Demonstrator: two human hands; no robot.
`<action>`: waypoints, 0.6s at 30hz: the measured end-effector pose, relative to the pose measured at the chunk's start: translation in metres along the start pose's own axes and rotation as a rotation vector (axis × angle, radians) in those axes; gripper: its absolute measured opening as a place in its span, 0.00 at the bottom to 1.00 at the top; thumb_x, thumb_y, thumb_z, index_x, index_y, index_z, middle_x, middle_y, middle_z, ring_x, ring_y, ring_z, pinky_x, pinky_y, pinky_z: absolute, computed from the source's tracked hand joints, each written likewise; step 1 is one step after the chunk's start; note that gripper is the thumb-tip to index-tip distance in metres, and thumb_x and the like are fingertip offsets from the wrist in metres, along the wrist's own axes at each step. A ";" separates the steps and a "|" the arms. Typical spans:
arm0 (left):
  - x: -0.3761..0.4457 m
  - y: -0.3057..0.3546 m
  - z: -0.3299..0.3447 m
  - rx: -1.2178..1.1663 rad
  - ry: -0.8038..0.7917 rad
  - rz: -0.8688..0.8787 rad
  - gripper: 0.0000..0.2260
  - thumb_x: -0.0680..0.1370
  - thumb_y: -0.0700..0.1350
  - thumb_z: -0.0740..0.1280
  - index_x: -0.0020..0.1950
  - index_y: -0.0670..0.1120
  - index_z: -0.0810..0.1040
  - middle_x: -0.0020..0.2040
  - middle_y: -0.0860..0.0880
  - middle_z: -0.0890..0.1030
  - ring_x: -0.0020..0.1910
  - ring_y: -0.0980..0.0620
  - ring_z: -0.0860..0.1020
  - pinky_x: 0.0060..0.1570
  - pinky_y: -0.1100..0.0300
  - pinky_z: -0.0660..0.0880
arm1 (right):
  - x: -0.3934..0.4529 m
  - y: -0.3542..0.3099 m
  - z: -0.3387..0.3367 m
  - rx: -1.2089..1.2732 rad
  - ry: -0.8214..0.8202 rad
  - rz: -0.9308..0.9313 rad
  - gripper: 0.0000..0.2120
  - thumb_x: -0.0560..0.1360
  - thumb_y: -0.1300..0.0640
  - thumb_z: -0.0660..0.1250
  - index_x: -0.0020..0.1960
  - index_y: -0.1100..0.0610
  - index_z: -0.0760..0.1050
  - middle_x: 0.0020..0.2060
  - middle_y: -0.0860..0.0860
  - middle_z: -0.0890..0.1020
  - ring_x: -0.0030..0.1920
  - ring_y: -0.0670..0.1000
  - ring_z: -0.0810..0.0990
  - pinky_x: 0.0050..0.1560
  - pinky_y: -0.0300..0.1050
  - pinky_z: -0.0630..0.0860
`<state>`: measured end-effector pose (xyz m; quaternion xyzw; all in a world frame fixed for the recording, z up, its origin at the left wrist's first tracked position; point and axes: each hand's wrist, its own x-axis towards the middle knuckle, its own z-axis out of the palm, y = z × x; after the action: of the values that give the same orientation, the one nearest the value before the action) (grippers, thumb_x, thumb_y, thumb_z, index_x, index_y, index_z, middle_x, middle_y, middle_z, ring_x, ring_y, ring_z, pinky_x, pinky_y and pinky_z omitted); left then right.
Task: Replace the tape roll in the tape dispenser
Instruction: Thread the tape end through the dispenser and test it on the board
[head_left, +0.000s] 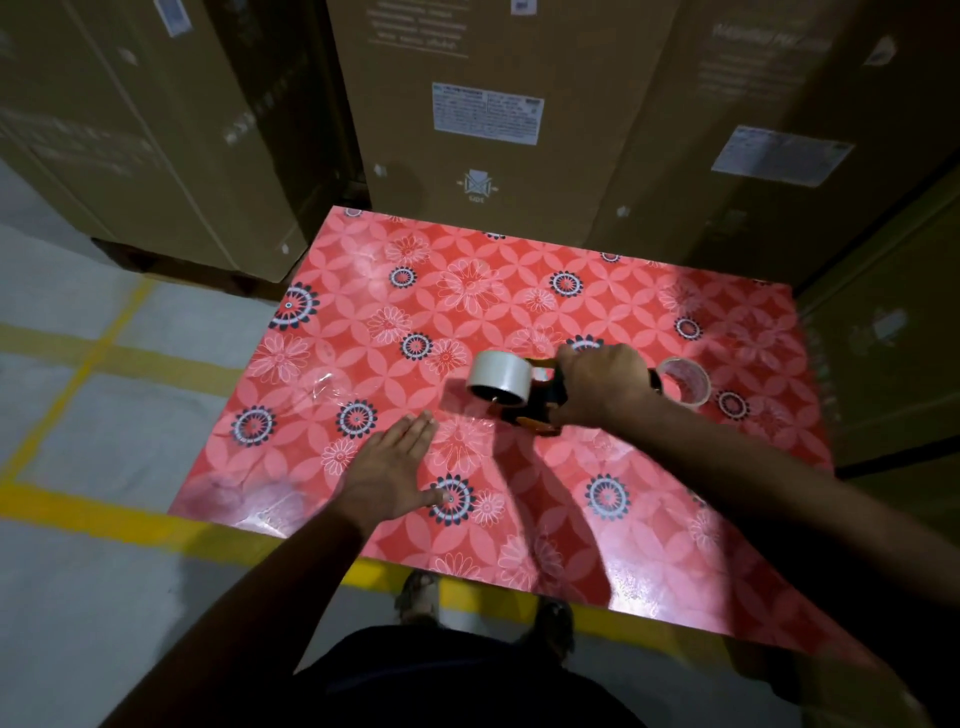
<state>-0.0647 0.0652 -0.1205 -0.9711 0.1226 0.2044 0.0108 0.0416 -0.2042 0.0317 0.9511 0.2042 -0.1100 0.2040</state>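
A black and orange tape dispenser (540, 410) stands near the middle of the red flowered table (519, 291), with a clear tape roll (500, 384) mounted on its left end. My right hand (602, 384) is closed around the dispenser's handle from above. A second, thinner tape roll (684, 380) lies flat on the table just right of that hand. My left hand (395, 473) hovers flat and open over the table, fingers together, nearer to me and left of the dispenser, holding nothing.
Tall cardboard boxes (488, 114) stand close behind and to the right of the table. A crumpled piece of clear film (324, 387) lies on the table's left side. Grey floor with yellow lines (93, 512) lies to the left. My feet (421, 597) show below the near edge.
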 end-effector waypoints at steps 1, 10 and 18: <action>0.000 -0.001 0.002 0.020 0.000 -0.004 0.49 0.73 0.77 0.48 0.80 0.48 0.34 0.81 0.49 0.36 0.81 0.49 0.40 0.77 0.49 0.45 | 0.002 0.014 0.000 -0.014 -0.010 0.031 0.33 0.69 0.29 0.66 0.60 0.53 0.69 0.39 0.49 0.78 0.36 0.51 0.76 0.35 0.44 0.70; 0.003 0.001 0.003 0.034 -0.036 -0.007 0.49 0.69 0.77 0.39 0.79 0.46 0.31 0.80 0.47 0.33 0.80 0.47 0.35 0.75 0.49 0.37 | -0.023 0.044 0.026 0.149 0.044 0.222 0.39 0.67 0.23 0.62 0.61 0.55 0.66 0.36 0.50 0.74 0.39 0.58 0.81 0.34 0.44 0.67; 0.001 0.005 0.000 -0.046 -0.062 -0.027 0.53 0.63 0.79 0.36 0.79 0.47 0.31 0.80 0.47 0.33 0.79 0.45 0.34 0.73 0.47 0.36 | -0.048 0.020 0.034 1.358 0.030 0.442 0.25 0.70 0.30 0.67 0.49 0.52 0.74 0.32 0.50 0.78 0.28 0.52 0.77 0.32 0.44 0.71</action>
<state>-0.0648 0.0604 -0.1213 -0.9658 0.1045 0.2372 -0.0050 0.0029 -0.2515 0.0224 0.8886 -0.1040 -0.1558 -0.4187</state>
